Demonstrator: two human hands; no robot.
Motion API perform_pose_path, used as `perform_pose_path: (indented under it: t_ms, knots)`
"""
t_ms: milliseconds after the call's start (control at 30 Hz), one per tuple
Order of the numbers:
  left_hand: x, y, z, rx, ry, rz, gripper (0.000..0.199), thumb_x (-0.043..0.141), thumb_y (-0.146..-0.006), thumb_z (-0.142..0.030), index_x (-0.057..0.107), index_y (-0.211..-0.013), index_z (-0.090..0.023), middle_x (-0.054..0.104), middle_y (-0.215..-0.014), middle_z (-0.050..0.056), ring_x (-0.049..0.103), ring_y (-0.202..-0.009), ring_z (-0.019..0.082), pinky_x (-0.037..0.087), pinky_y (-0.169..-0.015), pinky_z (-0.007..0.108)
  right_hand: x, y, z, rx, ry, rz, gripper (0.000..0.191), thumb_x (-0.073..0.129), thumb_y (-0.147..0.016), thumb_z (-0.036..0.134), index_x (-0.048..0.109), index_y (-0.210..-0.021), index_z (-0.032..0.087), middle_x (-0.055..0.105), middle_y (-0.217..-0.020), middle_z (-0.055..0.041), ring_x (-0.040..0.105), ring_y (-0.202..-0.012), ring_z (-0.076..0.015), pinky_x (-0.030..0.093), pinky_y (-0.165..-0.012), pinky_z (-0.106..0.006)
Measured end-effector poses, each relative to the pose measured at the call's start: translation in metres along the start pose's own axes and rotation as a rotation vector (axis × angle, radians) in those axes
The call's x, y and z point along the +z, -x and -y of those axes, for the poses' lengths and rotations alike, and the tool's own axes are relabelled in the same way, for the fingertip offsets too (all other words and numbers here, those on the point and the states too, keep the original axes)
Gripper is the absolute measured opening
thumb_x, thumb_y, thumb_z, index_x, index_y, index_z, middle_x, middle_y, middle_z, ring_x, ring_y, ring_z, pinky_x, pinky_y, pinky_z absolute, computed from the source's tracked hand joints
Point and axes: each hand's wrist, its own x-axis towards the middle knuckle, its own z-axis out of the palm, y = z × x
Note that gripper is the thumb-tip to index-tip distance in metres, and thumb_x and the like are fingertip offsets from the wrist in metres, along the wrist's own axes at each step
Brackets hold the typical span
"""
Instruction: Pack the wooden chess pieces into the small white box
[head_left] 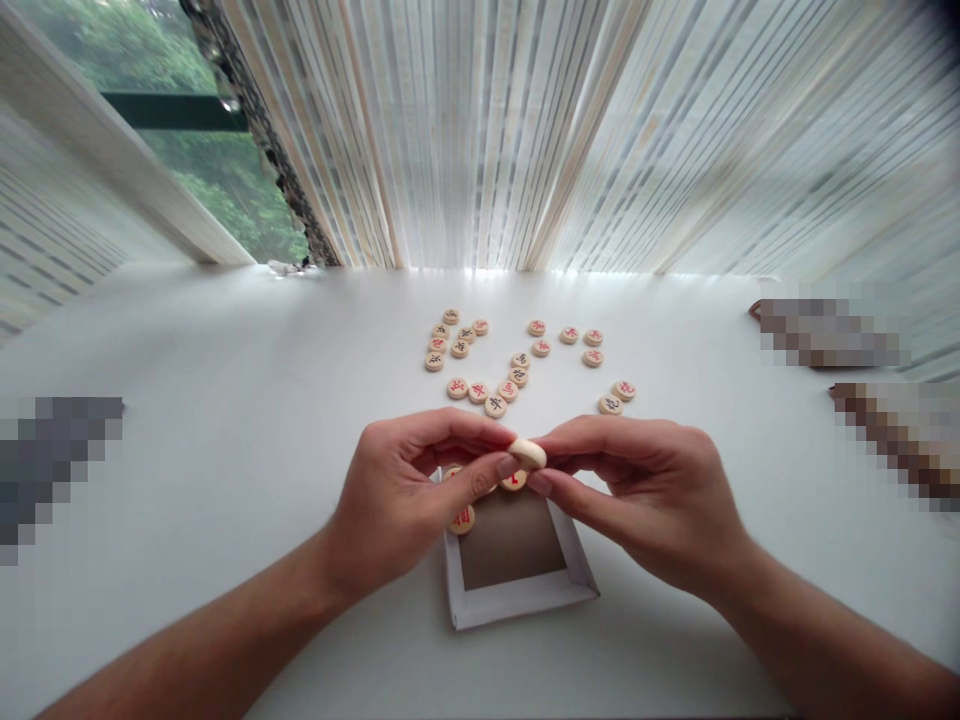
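Note:
A round wooden Chinese chess piece (528, 455) is pinched between my left hand (420, 500) and my right hand (645, 490), tilted so its pale blank side shows. Thumb and fingertips of both hands touch it. Right below is a shallow white cardboard box (517, 597) with a brown bottom. Inside its far left part lie several pieces, among them a red-marked piece (462, 519) and another red-marked piece (514, 479); my left fingers partly cover this group.
Several more chess pieces with red or black characters lie scattered beyond my hands, such as a black-marked piece (495, 405) and a pair at the right (624, 390). Blurred-out objects (832, 332) sit at both sides of the white table (300, 340). Striped curtains (480, 140) hang behind.

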Motion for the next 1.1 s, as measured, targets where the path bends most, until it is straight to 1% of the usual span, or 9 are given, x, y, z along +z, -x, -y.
perform_pose_path:
  t_ms: [100, 267, 433, 600, 667, 767, 900, 967, 1100]
  knots:
    - [0.0000, 0.0002, -0.0013, -0.004, -0.027, -0.011, 0.016, 0.092, -0.081, -0.017, 0.087, -0.096, -0.018, 0.088, -0.091, 0.005, 0.084, -0.080, 0.020, 0.070, -0.071, 0.020, -0.0007, -0.0015, -0.0003, -0.102, 0.097, -0.018, 0.010, 0.086, -0.088, 0.016, 0.086, -0.097, 0.020, 0.084, -0.084, -0.0063, 0.078, -0.073, -0.0197, 0.063, -0.063, -0.028]
    - [0.0017, 0.0011, -0.0043, -0.081, 0.009, 0.011, 0.016, 0.089, -0.086, -0.024, 0.087, -0.100, -0.017, 0.087, -0.089, 0.007, 0.084, -0.076, 0.021, 0.069, -0.061, 0.020, -0.0006, -0.0024, -0.0024, -0.273, 0.164, -0.042, 0.016, 0.087, -0.088, 0.013, 0.084, -0.101, 0.022, 0.082, -0.086, -0.0049, 0.076, -0.070, -0.0167, 0.063, -0.065, -0.028]
    - [0.0033, -0.0007, -0.0045, -0.108, 0.161, 0.086, 0.024, 0.095, -0.077, -0.013, 0.086, -0.098, -0.016, 0.087, -0.084, 0.005, 0.085, -0.082, 0.021, 0.070, -0.073, 0.021, 0.0009, -0.0007, -0.0018, -0.406, 0.259, -0.045, 0.017, 0.085, -0.087, 0.009, 0.083, -0.101, 0.018, 0.079, -0.087, -0.0053, 0.073, -0.068, -0.0137, 0.061, -0.062, -0.025]
    - [0.0037, -0.0017, -0.0060, -0.136, 0.214, 0.149, 0.022, 0.090, -0.083, -0.010, 0.085, -0.103, -0.015, 0.087, -0.094, 0.007, 0.083, -0.078, 0.017, 0.067, -0.065, 0.017, 0.0011, -0.0017, -0.0021, -0.430, 0.296, -0.045, 0.019, 0.085, -0.089, 0.010, 0.080, -0.105, 0.018, 0.077, -0.089, -0.0058, 0.071, -0.068, -0.0137, 0.062, -0.063, -0.026]
    - [0.0038, -0.0017, -0.0069, -0.141, 0.214, 0.156, 0.019, 0.085, -0.087, -0.010, 0.084, -0.105, -0.015, 0.087, -0.096, 0.008, 0.082, -0.074, 0.015, 0.068, -0.069, 0.018, 0.0004, -0.0025, -0.0026, -0.423, 0.298, -0.038, 0.020, 0.084, -0.090, 0.011, 0.080, -0.107, 0.019, 0.077, -0.091, -0.0061, 0.072, -0.069, -0.0144, 0.062, -0.063, -0.027]
    - [0.0039, -0.0017, -0.0073, -0.148, 0.206, 0.151, 0.015, 0.082, -0.090, -0.010, 0.084, -0.104, -0.014, 0.087, -0.097, 0.008, 0.084, -0.082, 0.018, 0.070, -0.079, 0.023, -0.0004, -0.0030, -0.0029, -0.406, 0.309, -0.035, 0.020, 0.083, -0.091, 0.013, 0.080, -0.109, 0.020, 0.076, -0.091, -0.0059, 0.072, -0.068, -0.0149, 0.063, -0.063, -0.028]
    - [0.0019, -0.0025, -0.0066, -0.168, 0.173, 0.131, 0.014, 0.084, -0.090, -0.017, 0.083, -0.103, -0.013, 0.087, -0.094, 0.010, 0.085, -0.086, 0.022, 0.070, -0.078, 0.025, -0.0001, -0.0024, -0.0020, -0.398, 0.318, -0.032, 0.020, 0.081, -0.092, 0.012, 0.081, -0.110, 0.020, 0.076, -0.090, -0.0062, 0.071, -0.067, -0.0148, 0.063, -0.063, -0.028]
    - [0.0001, -0.0037, -0.0065, -0.188, 0.175, 0.110, 0.012, 0.086, -0.088, -0.019, 0.082, -0.098, -0.013, 0.087, -0.090, 0.009, 0.084, -0.079, 0.019, 0.069, -0.074, 0.022, 0.0001, -0.0018, -0.0013, -0.397, 0.316, -0.024, 0.022, 0.079, -0.092, 0.011, 0.081, -0.112, 0.021, 0.077, -0.092, -0.0065, 0.072, -0.068, -0.0151, 0.063, -0.063, -0.028]
    - [-0.0017, -0.0068, -0.0072, -0.235, 0.246, 0.074, 0.021, 0.097, -0.074, -0.012, 0.079, -0.086, -0.013, 0.086, -0.081, 0.005, 0.082, -0.072, 0.016, 0.067, -0.068, 0.017, 0.0003, 0.0000, -0.0013, -0.396, 0.332, -0.010, 0.026, 0.074, -0.094, 0.008, 0.081, -0.115, 0.021, 0.078, -0.094, -0.0065, 0.073, -0.071, -0.0147, 0.063, -0.065, -0.027]
